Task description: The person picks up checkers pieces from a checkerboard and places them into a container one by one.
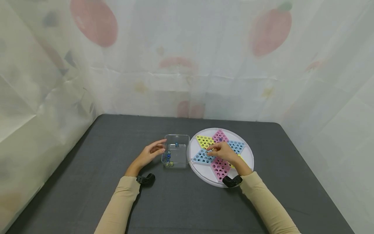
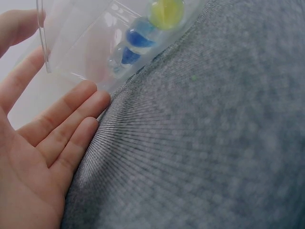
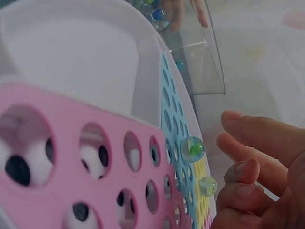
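My left hand [image 1: 160, 147] lies on the dark cloth with straight fingers [image 2: 71, 112] against the left wall of a clear plastic box [image 1: 176, 152]. Inside the box [image 2: 81, 43] lie a yellow marble [image 2: 165, 12] and blue marbles [image 2: 139, 40]. My right hand [image 1: 210, 150] hovers over a round white board [image 1: 248, 159] with a star of pink, blue and yellow holed sections. Its fingertips [image 3: 240, 169] are loosely bent and hold nothing. They sit just beside two greenish glass marbles [image 3: 193, 148] that rest in holes of the board [image 3: 71, 62].
A dark grey cloth [image 1: 187, 201] covers the table. White sheeting with fruit prints [image 1: 187, 65] hangs behind it and at both sides. The box [image 3: 205, 57] stands right against the board's left edge.
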